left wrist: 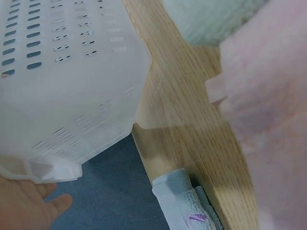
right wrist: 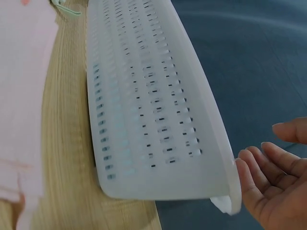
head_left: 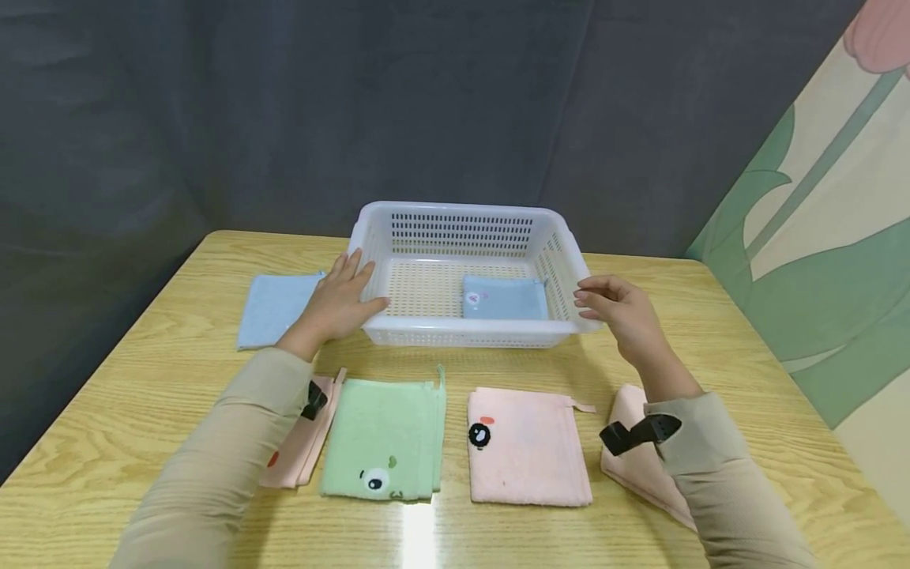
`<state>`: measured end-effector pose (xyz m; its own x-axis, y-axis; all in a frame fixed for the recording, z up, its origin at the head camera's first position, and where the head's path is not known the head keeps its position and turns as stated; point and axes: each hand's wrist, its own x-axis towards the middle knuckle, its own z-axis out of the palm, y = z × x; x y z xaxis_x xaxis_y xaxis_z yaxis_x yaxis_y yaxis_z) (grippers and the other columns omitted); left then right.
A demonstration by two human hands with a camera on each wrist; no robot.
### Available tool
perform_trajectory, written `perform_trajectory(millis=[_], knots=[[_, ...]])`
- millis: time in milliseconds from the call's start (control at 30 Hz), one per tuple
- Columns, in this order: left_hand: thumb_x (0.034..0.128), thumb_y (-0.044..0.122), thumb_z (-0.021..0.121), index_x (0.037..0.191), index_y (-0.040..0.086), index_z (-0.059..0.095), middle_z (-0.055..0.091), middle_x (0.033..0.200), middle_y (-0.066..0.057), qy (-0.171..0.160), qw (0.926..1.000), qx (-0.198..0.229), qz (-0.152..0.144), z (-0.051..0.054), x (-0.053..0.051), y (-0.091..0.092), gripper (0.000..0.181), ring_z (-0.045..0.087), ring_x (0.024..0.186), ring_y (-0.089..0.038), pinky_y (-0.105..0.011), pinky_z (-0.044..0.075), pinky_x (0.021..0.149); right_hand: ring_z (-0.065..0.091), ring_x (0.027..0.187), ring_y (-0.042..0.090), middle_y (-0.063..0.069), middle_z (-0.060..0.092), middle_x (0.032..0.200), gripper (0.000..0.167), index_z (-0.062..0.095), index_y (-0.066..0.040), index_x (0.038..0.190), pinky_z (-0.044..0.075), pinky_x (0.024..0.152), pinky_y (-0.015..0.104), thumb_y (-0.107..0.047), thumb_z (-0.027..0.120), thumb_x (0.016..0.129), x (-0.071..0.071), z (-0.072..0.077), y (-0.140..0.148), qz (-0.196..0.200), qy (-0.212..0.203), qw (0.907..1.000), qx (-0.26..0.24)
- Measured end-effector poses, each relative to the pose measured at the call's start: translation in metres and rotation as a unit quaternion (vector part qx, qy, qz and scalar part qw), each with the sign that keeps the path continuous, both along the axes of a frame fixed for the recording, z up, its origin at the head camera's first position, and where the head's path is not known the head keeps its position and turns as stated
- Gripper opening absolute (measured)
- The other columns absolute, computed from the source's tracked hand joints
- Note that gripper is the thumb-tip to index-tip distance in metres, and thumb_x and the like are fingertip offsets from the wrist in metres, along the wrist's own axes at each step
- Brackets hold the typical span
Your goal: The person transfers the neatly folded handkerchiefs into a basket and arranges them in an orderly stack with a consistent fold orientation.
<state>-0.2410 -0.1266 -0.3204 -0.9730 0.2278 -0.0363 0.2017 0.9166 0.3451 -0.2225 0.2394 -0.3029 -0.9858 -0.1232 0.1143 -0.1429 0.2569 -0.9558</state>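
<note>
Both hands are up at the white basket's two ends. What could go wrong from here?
If lifted, the basket could slip or tip: the fingers of the right hand seem only to touch it, and the left hand is spread at the other end.

The blue cloth inside may slide if the basket tilts, since nothing holds it down.

The left sleeve passes over a pink cloth and might drag it.

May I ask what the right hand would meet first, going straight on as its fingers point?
The right hand would probably meet the white basket's right rim first; they look very close, though contact is unclear.
</note>
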Motion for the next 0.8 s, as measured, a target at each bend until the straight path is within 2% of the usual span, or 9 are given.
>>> perform_trajectory(millis=[367, 433, 633, 800], knots=[[0.0869, 0.047, 0.037, 0.139, 0.005, 0.012, -0.008, 0.143, -0.012, 0.005, 1.0000, 0.000, -0.001, -0.001, -0.002, -0.001, 0.071, -0.015, 0.127, -0.025, -0.052, -0.001, 0.098, 0.057, 0.073, 0.007, -0.001, 0.057, 0.081, 0.022, 0.048, 0.012, 0.098, 0.047, 0.068, 0.018, -0.002, 0.054, 0.083, 0.010, -0.004, 0.011, 0.010, 0.012, 0.9953, -0.095], [0.0867, 0.047, 0.038, 0.139, 0.005, 0.012, -0.008, 0.143, -0.011, 0.004, 1.0000, 0.003, -0.001, -0.001, -0.002, -0.001, 0.071, -0.015, 0.127, -0.024, -0.052, -0.001, 0.098, 0.057, 0.073, 0.007, -0.001, 0.057, 0.082, 0.022, 0.048, 0.012, 0.098, 0.047, 0.068, 0.018, -0.003, 0.055, 0.083, 0.012, -0.005, 0.013, 0.012, 0.012, 0.9954, -0.094], [0.0871, 0.046, 0.038, 0.139, 0.006, 0.012, -0.009, 0.143, -0.011, -0.004, 1.0000, 0.001, 0.001, -0.001, -0.003, -0.002, 0.070, -0.017, 0.127, -0.023, -0.053, -0.001, 0.098, 0.056, 0.077, 0.007, -0.004, 0.057, 0.086, 0.034, 0.045, 0.013, 0.105, 0.046, 0.068, 0.018, -0.012, 0.054, 0.085, 0.018, -0.007, 0.023, 0.010, -0.006, 0.9994, -0.033], [0.0869, 0.047, 0.038, 0.139, 0.006, 0.012, -0.009, 0.143, -0.010, -0.004, 1.0000, 0.001, 0.002, 0.000, -0.002, -0.001, 0.071, -0.016, 0.127, -0.023, -0.052, 0.000, 0.098, 0.057, 0.076, 0.005, -0.005, 0.059, 0.084, 0.018, 0.050, 0.001, 0.099, 0.046, 0.067, 0.018, -0.011, 0.053, 0.086, 0.022, -0.007, 0.033, 0.024, -0.016, 0.9979, -0.058]])
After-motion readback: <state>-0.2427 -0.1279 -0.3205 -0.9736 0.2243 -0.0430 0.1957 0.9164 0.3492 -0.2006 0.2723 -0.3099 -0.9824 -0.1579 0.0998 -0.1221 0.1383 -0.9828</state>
